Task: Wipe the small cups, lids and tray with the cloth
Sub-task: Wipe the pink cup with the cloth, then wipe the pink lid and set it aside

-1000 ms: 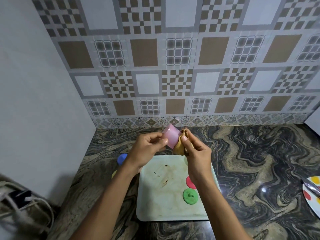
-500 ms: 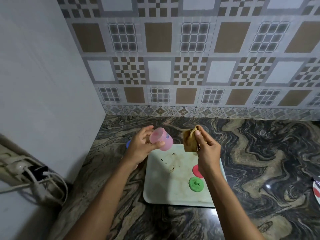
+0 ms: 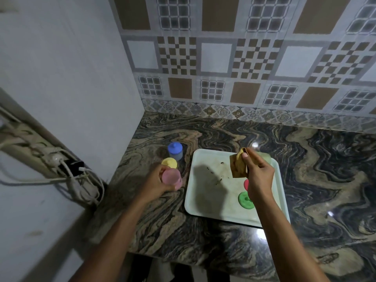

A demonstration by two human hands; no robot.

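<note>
My left hand (image 3: 155,183) grips a small pink cup (image 3: 172,178) low over the counter, left of the pale tray (image 3: 205,200). Just behind it stand a yellow-lidded cup (image 3: 169,162) and a blue-lidded cup (image 3: 175,151). My right hand (image 3: 258,176) pinches a folded tan cloth (image 3: 238,165) above the tray's far right part. On the tray lie a green lid (image 3: 245,200) and a red lid (image 3: 246,184), the red one partly hidden by my right hand. Dark crumbs and stains mark the tray's middle.
The marble counter (image 3: 325,180) meets a tiled wall at the back and a plain white wall on the left. A socket with white cables (image 3: 75,180) hangs on the left wall near the counter's corner. The counter's front edge runs below my forearms.
My left hand carried the pink cup away from the cloth, leftwards and down off the tray beside the lidded cups. My right hand kept the cloth over the tray. The camera tilted down and left.
</note>
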